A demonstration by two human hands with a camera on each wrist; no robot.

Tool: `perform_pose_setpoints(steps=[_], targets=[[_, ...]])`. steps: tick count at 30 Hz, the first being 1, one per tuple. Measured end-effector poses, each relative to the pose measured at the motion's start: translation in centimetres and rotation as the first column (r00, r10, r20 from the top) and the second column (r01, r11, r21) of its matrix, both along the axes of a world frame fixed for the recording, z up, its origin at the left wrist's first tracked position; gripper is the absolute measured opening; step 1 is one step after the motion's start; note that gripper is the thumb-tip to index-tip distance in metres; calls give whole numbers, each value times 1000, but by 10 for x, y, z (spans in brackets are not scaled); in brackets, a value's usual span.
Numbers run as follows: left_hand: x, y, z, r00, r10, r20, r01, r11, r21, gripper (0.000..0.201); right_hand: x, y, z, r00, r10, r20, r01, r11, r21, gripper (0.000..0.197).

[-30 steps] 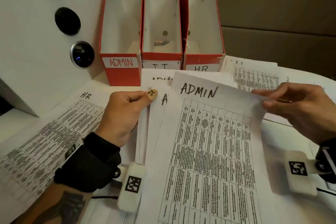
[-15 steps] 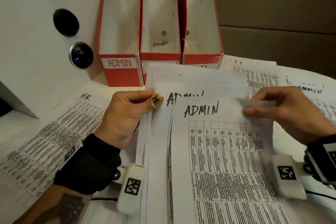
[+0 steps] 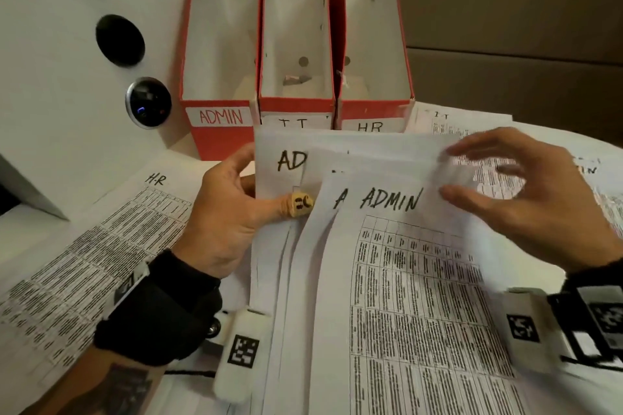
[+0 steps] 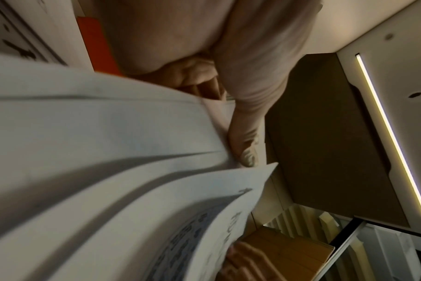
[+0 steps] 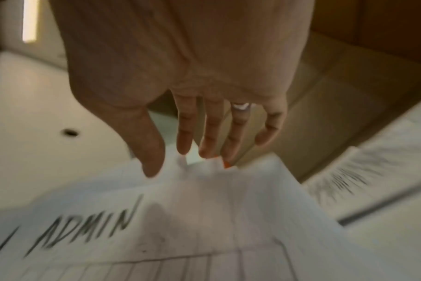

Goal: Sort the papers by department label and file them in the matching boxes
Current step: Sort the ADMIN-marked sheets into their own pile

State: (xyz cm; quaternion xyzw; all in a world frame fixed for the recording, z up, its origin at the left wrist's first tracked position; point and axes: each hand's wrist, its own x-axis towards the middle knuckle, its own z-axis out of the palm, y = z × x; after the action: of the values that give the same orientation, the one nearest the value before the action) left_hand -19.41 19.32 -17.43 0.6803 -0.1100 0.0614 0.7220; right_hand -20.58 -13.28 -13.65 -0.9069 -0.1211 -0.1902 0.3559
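My left hand (image 3: 236, 212) pinches the left edge of a fanned stack of ADMIN sheets (image 3: 387, 280), thumb on top and fingers behind. In the left wrist view the thumb (image 4: 245, 150) presses on the ADMIN stack's edge (image 4: 108, 142). My right hand (image 3: 526, 199) hovers over the top ADMIN sheet's upper right corner with spread, relaxed fingers and holds nothing. The right wrist view shows the same right hand (image 5: 180, 155) just above the ADMIN sheet (image 5: 204, 218). Three red boxes stand behind: ADMIN (image 3: 220, 118), IT (image 3: 296, 104), HR (image 3: 372, 108).
An HR sheet (image 3: 84, 263) lies on the table at the left. IT and other sheets (image 3: 465, 125) lie at the right behind my right hand. A white panel with round dark openings (image 3: 67, 94) stands at the left.
My right hand has let go of the top ADMIN sheet, which now lies on the stack. The left hand has tilted the stack up a little, showing more sheets.
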Motion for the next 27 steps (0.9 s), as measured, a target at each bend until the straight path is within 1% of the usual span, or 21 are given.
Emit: perform_pose_setpoints(steps=[1,3,5,7,8,9,11,13,15,16,17,19,20,22,23,25,27], targets=[[0,0,-1,1000,19,7,-19,1000,9,76,-5,7,3,998,58,37,-57,998,-32,45],[0,0,-2,999,32,12,-32,999,12,68,-12,19,3,991,134,19,-131,986,-100,52],[0,-2,-2,1000,23,-17,-23,1000,-2,51,-15,27,1,992,103,-70,-113,978,-176,64],[-1,-3,-1,999,-17,-50,16,1000,-24,37,-14,30,-2,989,47,-142,-74,979,-188,75],[-2,-3,0,998,-34,-60,33,999,-30,36,-12,28,-3,987,38,-153,-64,984,-166,76],[-2,-4,0,997,-41,-67,39,999,-33,39,-10,26,-4,988,38,-147,-58,989,-139,72],[-1,-5,1,995,-39,-93,34,998,-49,43,-5,19,-4,991,42,-128,-51,997,-65,53],[0,-4,-1,995,-30,-99,24,998,-61,43,-3,13,-4,991,68,-117,-54,992,114,36],[1,-5,-3,997,-2,-76,-3,998,-58,41,-1,9,-6,998,56,-42,-43,960,277,25],[1,-4,-3,998,15,-62,-19,998,-60,40,-1,8,-6,999,35,7,-35,938,344,25],[1,-4,-4,999,26,-46,-28,998,-58,39,-1,7,-5,999,12,44,-30,907,419,29],[0,-4,-4,999,26,-20,-27,998,-50,42,0,4,-4,998,-32,49,1,842,539,37],[0,-4,-3,999,27,-20,-28,998,-53,45,0,3,-4,999,-39,33,14,832,555,34],[0,-4,-2,998,45,-37,-48,996,-70,48,1,0,-3,1000,-26,10,16,839,543,25],[0,-3,-3,997,59,-49,-63,995,-75,43,1,0,-2,1000,-22,5,16,842,539,23],[2,-2,-3,993,86,-77,-93,992,-86,26,3,0,-2,1000,-27,3,21,849,528,24],[4,-1,-2,990,108,-94,-116,990,-79,21,4,-2,-3,999,-30,-16,34,851,525,26]])
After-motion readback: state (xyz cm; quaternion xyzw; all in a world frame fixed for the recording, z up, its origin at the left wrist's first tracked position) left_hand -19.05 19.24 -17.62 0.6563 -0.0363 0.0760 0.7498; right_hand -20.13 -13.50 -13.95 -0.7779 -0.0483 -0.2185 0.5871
